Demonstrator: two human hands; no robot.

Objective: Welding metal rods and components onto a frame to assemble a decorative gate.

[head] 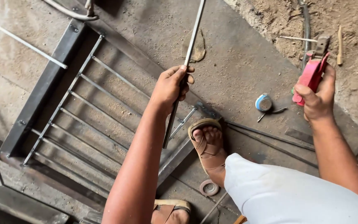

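My left hand [170, 86] is closed around a thin square steel bar [192, 35] that runs from the top of the view down past my wrist. It hangs over a metal grille frame [42, 91] with several parallel thin rods [104, 93] lying on the concrete floor. My right hand [319, 99] grips a red welding electrode holder [310, 76] with a metal jaw at its top, raised over the floor to the right. My sandalled foot [207, 143] rests on the frame's edge, my white-trousered knee [286, 195] below.
A blue and white tape measure [264, 102] lies on the floor between my hands. A loose rod [32, 47] rests at upper left, a small disc [209, 187] by my foot. Sandy ground with a cable [306, 25] and short sticks fills the upper right.
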